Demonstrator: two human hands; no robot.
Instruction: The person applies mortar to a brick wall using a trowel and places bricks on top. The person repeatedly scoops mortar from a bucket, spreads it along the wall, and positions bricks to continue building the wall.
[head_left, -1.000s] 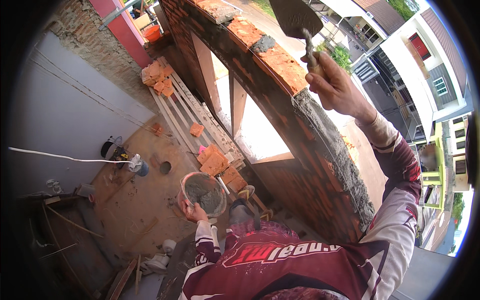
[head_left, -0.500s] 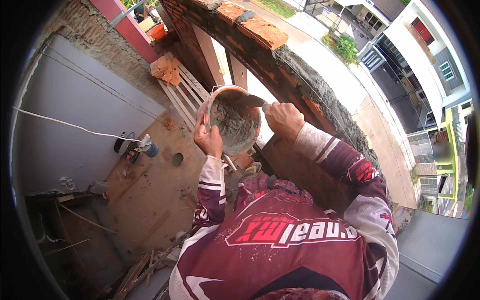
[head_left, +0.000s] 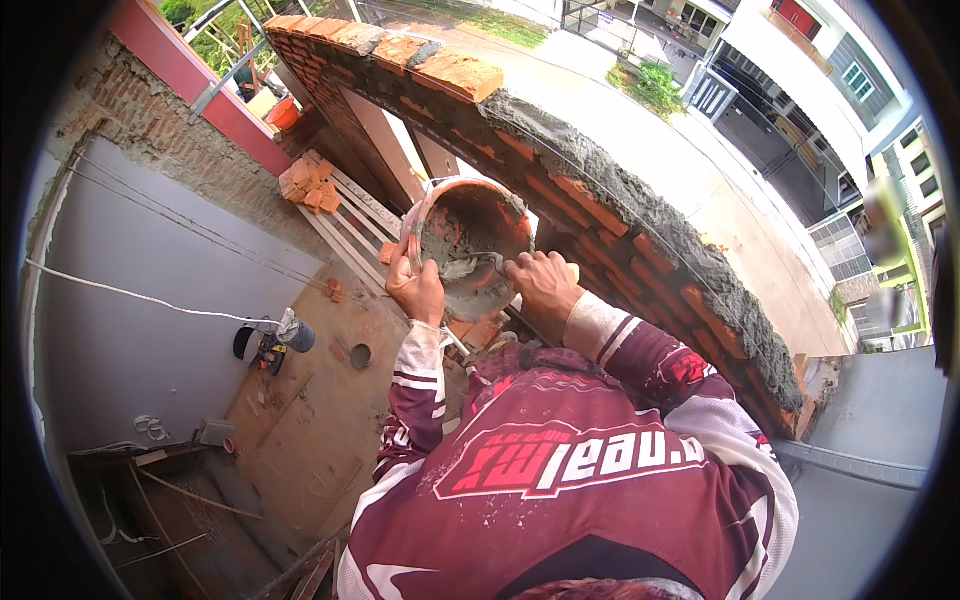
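Note:
My left hand [head_left: 418, 290] grips the near left rim of a mortar-smeared orange bucket [head_left: 508, 215], fingers outside and thumb at the edge. The bucket is tilted, its mouth facing me, and grey mortar [head_left: 440, 245] clings to the inside. Closed around a trowel's handle, my right hand [head_left: 545, 290] is at the bucket's right rim. The trowel [head_left: 486, 257] reaches into the bucket, its blade partly hidden in the mortar. Just beyond the bucket runs a brick wall [head_left: 575, 240], with a thick bed of wet mortar [head_left: 640, 205] along its top.
Laid bricks [head_left: 455, 75] cap the wall's far end, and a string line stretches along it. Loose bricks [head_left: 312, 182] are stacked by wooden planks [head_left: 350, 212] at left. Lower down are a dark bucket [head_left: 298, 332], a white cable [head_left: 150, 296] and a round floor hole [head_left: 361, 356].
My right hand has moved down along the rim, bringing the trowel from the bucket's upper right edge into the mortar. The bucket is tipped more. The view has shifted, showing more of the wall.

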